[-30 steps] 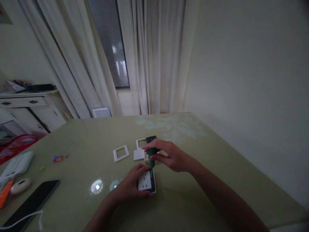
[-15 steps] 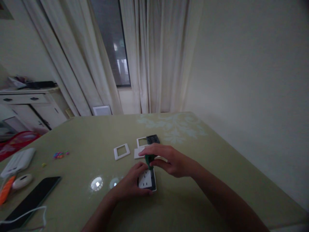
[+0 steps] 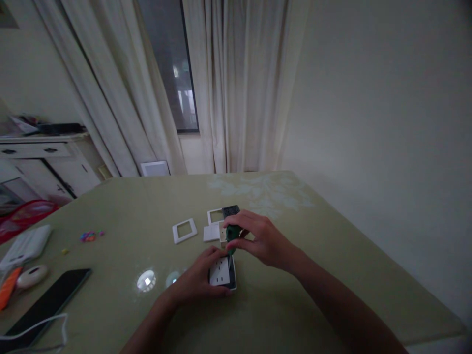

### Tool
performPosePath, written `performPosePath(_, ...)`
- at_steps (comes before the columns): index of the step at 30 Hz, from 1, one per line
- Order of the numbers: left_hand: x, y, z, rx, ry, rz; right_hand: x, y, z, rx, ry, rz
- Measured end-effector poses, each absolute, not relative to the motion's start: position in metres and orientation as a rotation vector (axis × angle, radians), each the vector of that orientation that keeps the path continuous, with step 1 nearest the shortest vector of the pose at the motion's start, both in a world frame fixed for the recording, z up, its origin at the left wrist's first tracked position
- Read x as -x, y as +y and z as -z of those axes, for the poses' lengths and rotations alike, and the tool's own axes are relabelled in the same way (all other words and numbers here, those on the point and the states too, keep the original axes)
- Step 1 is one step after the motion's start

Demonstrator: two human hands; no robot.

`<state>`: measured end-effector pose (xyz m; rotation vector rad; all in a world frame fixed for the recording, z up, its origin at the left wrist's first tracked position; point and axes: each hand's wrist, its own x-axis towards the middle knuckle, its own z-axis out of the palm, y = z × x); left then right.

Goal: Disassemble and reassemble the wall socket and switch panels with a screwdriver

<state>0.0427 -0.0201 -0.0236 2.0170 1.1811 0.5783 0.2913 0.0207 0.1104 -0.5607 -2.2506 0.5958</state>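
Observation:
A white wall socket (image 3: 220, 272) with a dark inner border lies on the table, slots facing up. My left hand (image 3: 202, 275) grips it from the left, thumb along the near edge and fingers at the far side. Above its far right part, my right hand (image 3: 256, 237) is closed round the green handle of a screwdriver (image 3: 232, 233). The thin shaft points down at the dark strip on the socket's right side; whether the tip sits in a screw is too small to tell.
Beyond the hands lie a white frame (image 3: 185, 230), a second frame (image 3: 214, 216), a white plate (image 3: 211, 233) and a dark square part (image 3: 230, 210). At left are a black phone (image 3: 47, 307), an orange-handled tool (image 3: 9, 287), colourful beads (image 3: 89, 236) and a white cable (image 3: 37, 324).
My right hand has changed its hold on the screwdriver, its fingers now curled lower and the handle more upright. More of the shaft and the white parts behind show. My left hand keeps the socket.

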Motion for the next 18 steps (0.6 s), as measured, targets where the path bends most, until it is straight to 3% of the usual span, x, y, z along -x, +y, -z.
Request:
performPosePath(8,-0.028,-0.023,0.009,-2.006,1.130,-0.538,-0.293,0.027,-0.109,0.544,-2.199,-0.712)
performPosePath(18,-0.035,-0.032,0.000,-2.181,1.102,-0.910,-0.314,0.022,-0.134,0.567,-1.860,-0.674)
